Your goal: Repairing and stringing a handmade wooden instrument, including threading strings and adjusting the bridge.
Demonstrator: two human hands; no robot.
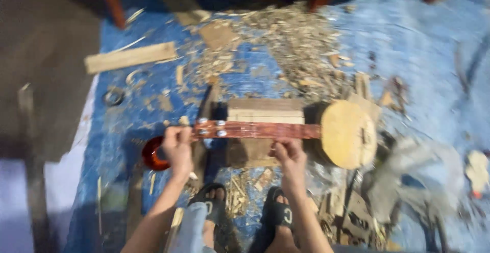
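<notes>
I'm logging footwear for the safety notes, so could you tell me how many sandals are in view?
2. One black sandal is on the foot below the left hand; the other sandal is below the right hand. Neither seems hidden.

a: around you, a blue tarp [423, 44] carries a heap of pale wood shavings [291, 44].
b: your flat pale wooden plank [130, 57] lies far left, near a small dark metal ring [113, 97].

Single head view, looking steeply down over hands [232, 151] at blue tarp [423, 39] floor, near
</notes>
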